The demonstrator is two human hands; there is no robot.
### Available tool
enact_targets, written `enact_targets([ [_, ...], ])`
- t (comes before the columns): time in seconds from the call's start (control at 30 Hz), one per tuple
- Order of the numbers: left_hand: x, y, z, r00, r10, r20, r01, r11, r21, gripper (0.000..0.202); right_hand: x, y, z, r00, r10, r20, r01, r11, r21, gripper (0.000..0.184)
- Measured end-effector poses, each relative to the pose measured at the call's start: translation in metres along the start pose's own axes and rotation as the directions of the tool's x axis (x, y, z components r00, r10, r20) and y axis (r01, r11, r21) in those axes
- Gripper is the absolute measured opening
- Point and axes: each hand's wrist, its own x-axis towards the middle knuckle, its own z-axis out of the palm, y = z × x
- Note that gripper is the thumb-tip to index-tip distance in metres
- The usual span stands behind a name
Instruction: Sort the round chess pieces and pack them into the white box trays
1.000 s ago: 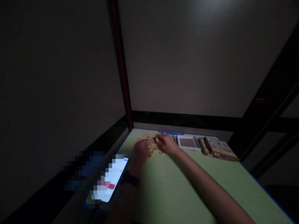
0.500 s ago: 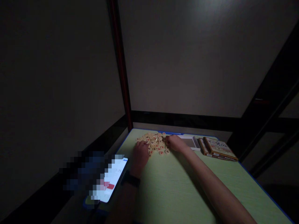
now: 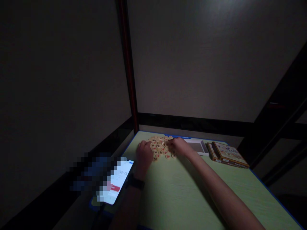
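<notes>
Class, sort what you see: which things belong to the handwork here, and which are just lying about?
In the handwork:
- round marked pieces, spread in a cluster
- left hand, at their left side
- right hand, at their right side

Seemingly just lying about:
- phone, screen lit
- white-rimmed tray
- two flat boxes, overlapping

In dim light you face a grey wall [image 3: 192,70], faintly lit high up, that meets a darker wall [image 3: 67,70] at a reddish corner post [image 3: 129,64] behind your blue-edged green bench [image 3: 172,191].
</notes>
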Motion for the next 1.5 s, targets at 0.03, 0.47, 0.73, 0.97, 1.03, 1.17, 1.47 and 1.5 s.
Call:
enact_targets([
  [0.03,0.000,-0.001,-0.004,0.999,-0.046,-0.013,0.045,0.999,-0.003,0.042,0.001,-0.005,0.002,1.000,-0.029,-0.005,0.029,0.999,0.014,0.023],
  [0.47,-0.002,-0.002,-0.018,0.966,-0.106,0.237,0.066,0.983,0.168,0.030,0.000,-0.041,0.033,0.977,-0.191,-0.091,0.189,0.981,-0.033,0.035],
  [0.73,-0.005,-0.003,-0.010,0.974,-0.034,0.222,0.000,0.989,0.150,0.028,0.009,-0.049,0.022,0.986,-0.160,-0.040,0.160,0.987,-0.009,0.028],
  [0.97,-0.006,0.002,-0.015,0.985,-0.005,0.170,-0.021,0.988,0.155,0.028,0.018,-0.058,0.013,0.996,-0.085,0.010,0.085,0.995,-0.059,0.025],
  [1.03,-0.005,0.001,-0.016,0.992,-0.037,0.123,0.016,0.986,0.164,0.031,0.020,-0.061,0.011,0.998,-0.060,0.024,0.062,0.995,-0.072,0.025],
  [1.17,-0.003,-0.005,-0.019,0.990,-0.133,0.035,0.127,0.981,0.149,0.037,0.022,-0.068,0.009,0.999,-0.013,0.046,0.017,0.995,-0.095,0.026],
  [1.47,0.001,-0.016,-0.016,0.983,-0.144,0.115,0.133,0.986,0.099,0.034,0.021,-0.068,0.008,0.998,-0.044,0.048,0.047,0.998,-0.053,0.028],
  [1.5,0.002,-0.017,-0.015,0.983,-0.141,0.115,0.131,0.987,0.089,0.034,0.022,-0.064,0.007,0.997,-0.059,0.045,0.061,0.998,-0.035,0.028],
])
